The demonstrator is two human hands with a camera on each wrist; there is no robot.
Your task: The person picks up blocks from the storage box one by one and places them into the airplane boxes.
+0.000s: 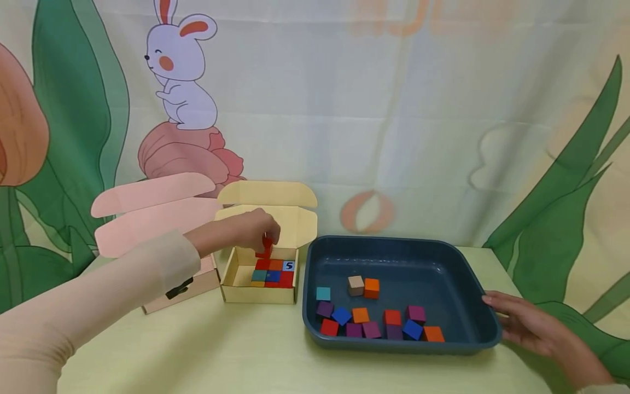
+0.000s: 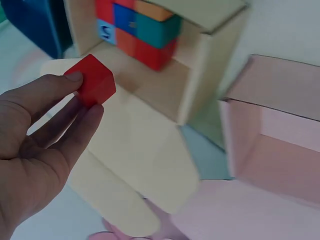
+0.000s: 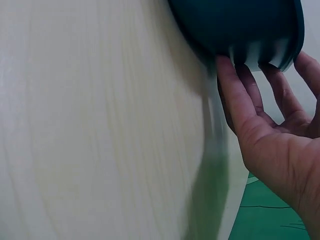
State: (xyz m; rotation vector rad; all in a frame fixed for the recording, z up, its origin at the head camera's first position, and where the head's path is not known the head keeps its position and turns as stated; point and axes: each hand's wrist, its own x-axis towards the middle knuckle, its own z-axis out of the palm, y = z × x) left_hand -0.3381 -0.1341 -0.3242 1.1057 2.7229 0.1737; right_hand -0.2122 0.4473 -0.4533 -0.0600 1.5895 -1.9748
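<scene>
Between thumb and fingertips, my left hand [image 1: 252,227] pinches a red cube [image 2: 95,82] above an open cream-coloured box [image 1: 258,296]. Several coloured cubes [image 1: 274,276] sit packed together on the right side of that box; one carries a 5. At the right, my right hand [image 1: 531,327] touches the outer side of a dark blue tray [image 1: 394,239] with fairly straight fingers, the fingertips against its wall in the right wrist view. Inside the tray lie loose cubes in orange, purple, red, blue and other colours, mostly along its near side.
An open pink box [image 1: 162,224] stands left of the cream box, partly hidden behind the left forearm. Both lids are raised at the back. A pale wood-grain table [image 1: 236,350] lies under everything, and a printed cloth [image 1: 394,109] with a rabbit and leaves hangs behind.
</scene>
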